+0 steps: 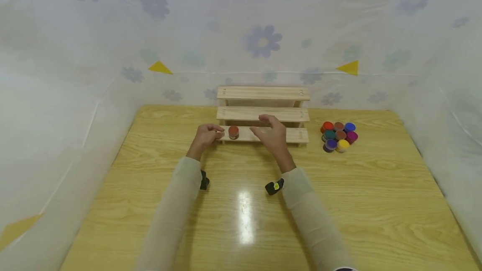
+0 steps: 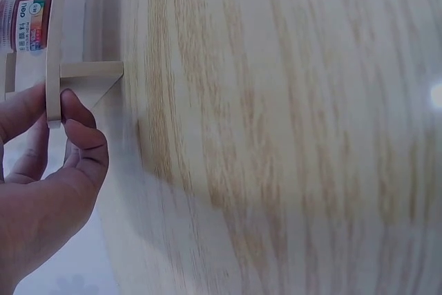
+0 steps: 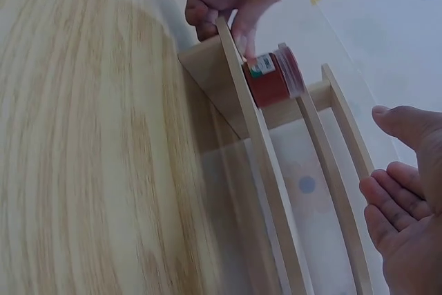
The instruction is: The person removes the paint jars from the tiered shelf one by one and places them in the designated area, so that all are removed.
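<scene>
A three-tier wooden step rack [image 1: 263,113] stands at the back of the table. My left hand [image 1: 205,135] pinches the left end of its lowest board; the left wrist view shows thumb and fingers [image 2: 88,136] on either side of the board's edge. Just right of those fingers, a small paint jar [image 1: 233,132] with reddish-brown paint and a clear lid sits upright on the lowest board. In the right wrist view the jar [image 3: 268,82] shows a printed label. My right hand [image 1: 275,138] hovers over the rack's middle, thumb and fingers spread apart, holding nothing.
Several paint jars [image 1: 340,135] in red, brown, blue, green, purple, magenta and yellow stand grouped right of the rack. Behind the wood-grain table [image 1: 241,170] hangs a flowered curtain [image 1: 211,32] with yellow triangles. Dark wrist devices [image 1: 274,187] sit under both sleeves.
</scene>
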`<state>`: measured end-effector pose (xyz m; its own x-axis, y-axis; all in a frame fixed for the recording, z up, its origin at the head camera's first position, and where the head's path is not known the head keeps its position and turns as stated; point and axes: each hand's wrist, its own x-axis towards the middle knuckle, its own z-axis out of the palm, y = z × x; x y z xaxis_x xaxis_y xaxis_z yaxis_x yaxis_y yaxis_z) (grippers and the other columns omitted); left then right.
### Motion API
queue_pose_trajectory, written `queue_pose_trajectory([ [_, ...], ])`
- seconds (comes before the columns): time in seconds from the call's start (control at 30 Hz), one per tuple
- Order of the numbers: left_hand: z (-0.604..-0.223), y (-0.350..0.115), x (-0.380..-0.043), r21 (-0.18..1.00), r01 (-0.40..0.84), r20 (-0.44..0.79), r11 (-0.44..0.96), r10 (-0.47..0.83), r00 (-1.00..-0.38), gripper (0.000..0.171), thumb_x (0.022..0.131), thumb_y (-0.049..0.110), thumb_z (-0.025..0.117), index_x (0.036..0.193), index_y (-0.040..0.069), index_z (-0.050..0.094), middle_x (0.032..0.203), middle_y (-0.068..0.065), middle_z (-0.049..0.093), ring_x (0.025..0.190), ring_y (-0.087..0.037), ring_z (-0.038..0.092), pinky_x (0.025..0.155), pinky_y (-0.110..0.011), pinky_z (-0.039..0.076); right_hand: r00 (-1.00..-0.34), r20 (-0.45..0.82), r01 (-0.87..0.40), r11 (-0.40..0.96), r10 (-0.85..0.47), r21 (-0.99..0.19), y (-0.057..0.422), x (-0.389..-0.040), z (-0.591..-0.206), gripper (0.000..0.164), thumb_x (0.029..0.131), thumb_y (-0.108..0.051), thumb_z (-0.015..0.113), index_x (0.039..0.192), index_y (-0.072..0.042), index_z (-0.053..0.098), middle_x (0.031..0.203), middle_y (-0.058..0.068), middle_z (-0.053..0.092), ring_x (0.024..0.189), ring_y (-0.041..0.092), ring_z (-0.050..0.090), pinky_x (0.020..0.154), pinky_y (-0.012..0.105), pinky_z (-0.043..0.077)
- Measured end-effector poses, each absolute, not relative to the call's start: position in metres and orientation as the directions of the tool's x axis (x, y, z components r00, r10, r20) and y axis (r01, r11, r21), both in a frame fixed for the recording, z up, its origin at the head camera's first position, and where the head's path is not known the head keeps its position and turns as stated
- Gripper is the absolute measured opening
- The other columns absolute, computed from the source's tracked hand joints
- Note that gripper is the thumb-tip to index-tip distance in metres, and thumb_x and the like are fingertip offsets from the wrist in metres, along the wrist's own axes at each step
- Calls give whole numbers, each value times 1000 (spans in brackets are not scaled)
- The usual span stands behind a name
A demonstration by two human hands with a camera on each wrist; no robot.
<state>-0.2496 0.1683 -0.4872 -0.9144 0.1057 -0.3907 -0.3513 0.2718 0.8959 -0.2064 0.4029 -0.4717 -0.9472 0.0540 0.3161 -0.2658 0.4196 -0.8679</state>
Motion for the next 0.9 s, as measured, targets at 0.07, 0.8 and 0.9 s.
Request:
queue_pose_trajectory([
  [0.07,-487,169,-250,897,-353,-392,266,109,-914,18,90,9,62,106,2,67,51,5,45,45,-10,28,58,-34,37,-948,314,-269,414,44,-870,398,-207,-472,47,80,-21,78,117,2,61,117,18,63,111,32,59,100,50,42],
  [0.8,-483,169,-248,893,-351,-388,283,85,-918,16,89,9,63,103,3,69,52,2,48,45,-12,33,59,-34,41,-973,213,-230,489,-91,-841,358,-213,-477,46,79,-21,79,116,-1,62,114,16,65,111,29,60,97,42,47],
  [0.9,-482,170,-248,894,-346,-383,285,83,-920,17,88,9,64,103,3,69,59,3,52,52,-14,40,61,-35,44,-976,197,-217,505,-94,-836,355,-214,-479,49,78,-23,79,118,0,61,114,15,65,111,29,61,96,42,48],
])
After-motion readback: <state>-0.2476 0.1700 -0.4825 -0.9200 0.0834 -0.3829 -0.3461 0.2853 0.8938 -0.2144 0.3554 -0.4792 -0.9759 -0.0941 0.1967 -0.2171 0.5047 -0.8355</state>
